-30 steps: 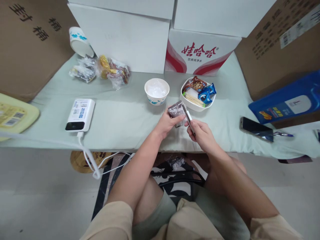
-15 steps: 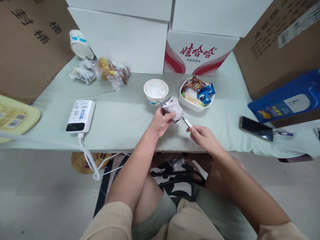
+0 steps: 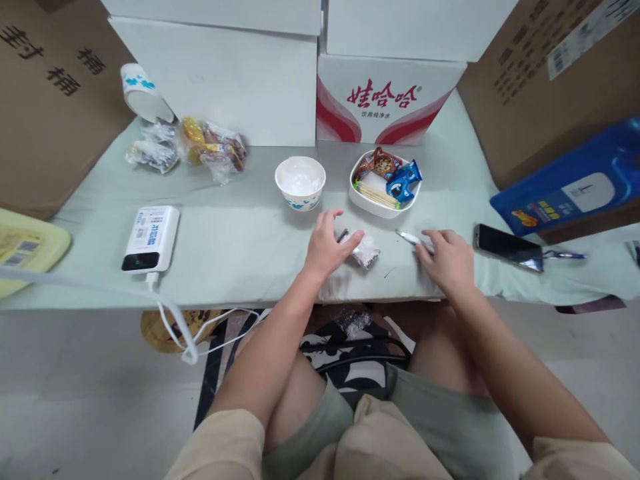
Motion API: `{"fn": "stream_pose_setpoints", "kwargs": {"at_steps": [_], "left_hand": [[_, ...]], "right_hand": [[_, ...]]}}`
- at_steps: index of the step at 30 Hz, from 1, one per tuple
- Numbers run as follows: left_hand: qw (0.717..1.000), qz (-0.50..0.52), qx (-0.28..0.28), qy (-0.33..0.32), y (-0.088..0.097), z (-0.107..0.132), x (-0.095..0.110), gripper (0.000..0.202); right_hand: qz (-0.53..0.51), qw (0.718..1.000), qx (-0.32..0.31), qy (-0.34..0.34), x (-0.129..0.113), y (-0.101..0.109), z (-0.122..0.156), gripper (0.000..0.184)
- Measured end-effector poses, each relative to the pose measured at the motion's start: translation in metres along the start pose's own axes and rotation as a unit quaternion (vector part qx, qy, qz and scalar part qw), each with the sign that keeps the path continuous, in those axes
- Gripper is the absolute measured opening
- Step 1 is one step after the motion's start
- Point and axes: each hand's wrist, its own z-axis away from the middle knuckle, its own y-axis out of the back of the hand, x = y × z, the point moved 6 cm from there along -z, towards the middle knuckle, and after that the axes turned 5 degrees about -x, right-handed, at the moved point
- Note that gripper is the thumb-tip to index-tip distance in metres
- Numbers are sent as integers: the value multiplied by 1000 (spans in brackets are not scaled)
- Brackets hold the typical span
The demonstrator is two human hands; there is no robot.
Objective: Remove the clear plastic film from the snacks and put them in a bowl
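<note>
My left hand (image 3: pixel 326 248) is open on the table edge, thumb and fingers apart. Its thumb reaches the side of a small packet in crinkled clear plastic (image 3: pixel 367 251), which lies on the cloth. To the right, my right hand (image 3: pixel 449 261) has thumb and forefinger closed around the end of a slim white-handled tool (image 3: pixel 410 238) that looks like a small knife. The tool lies low over the cloth, its metal tip pointing left. Behind the hands stand a paper cup (image 3: pixel 301 202) with clear plastic inside and a white bowl (image 3: pixel 373 205) of wrapped snacks and sticks.
A phone (image 3: pixel 508 247) lies beside my right hand, a pen (image 3: pixel 565 255) by it. On the left are a white power bank (image 3: pixel 151 239) with a cable and bagged snacks (image 3: pixel 213 147). White boxes (image 3: pixel 215 87) line the back; a blue container (image 3: pixel 580 180) stands right.
The plastic-wrapped packet was in my left hand and now lies on the table with that hand open. My right hand has moved right with the tool, away from the packet.
</note>
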Motion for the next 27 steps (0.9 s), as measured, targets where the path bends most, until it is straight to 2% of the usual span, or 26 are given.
{"fn": "stream_pose_setpoints", "kwargs": {"at_steps": [3, 5, 6, 8, 10, 13, 15, 18, 21, 23, 25, 27], "left_hand": [[994, -75, -74, -39, -3, -2, 4, 44], [989, -87, -117, -39, -8, -2, 3, 26], [990, -72, -121, -31, -9, -2, 1, 17], [995, -2, -98, 6, -7, -3, -2, 12], [990, 113, -38, 71, -1, -6, -9, 17], [940, 288, 38, 179, 7, -11, -23, 22], [912, 341, 66, 220, 11, -16, -29, 24], [900, 354, 88, 238, 12, -21, -34, 27], [907, 353, 54, 224, 1, -22, -32, 31], [933, 311, 45, 177, -2, -21, -27, 32], [968, 205, 86, 117, 7, -17, -22, 36], [985, 76, 133, 83, 18, -12, -20, 40]], "right_hand": [[-99, 993, 10, 66, -23, 0, 5, 34], [-180, 976, -22, 117, -47, -6, 9, 35], [-213, 967, -39, 133, -58, -9, 10, 36], [-265, 951, -63, 146, -77, -15, 9, 35], [-305, 939, -75, 138, -89, -19, 6, 27], [-352, 924, -72, 132, -97, -19, 1, 8], [-369, 918, -51, 137, -98, -17, 1, 7], [-362, 923, -8, 134, -94, -14, 4, 14], [-331, 934, 2, 135, -94, -18, 7, 32], [-303, 944, 9, 133, -95, -20, 6, 38], [-267, 954, 24, 135, -96, -20, 4, 38], [-236, 960, 35, 149, -98, -18, 1, 32]]}}
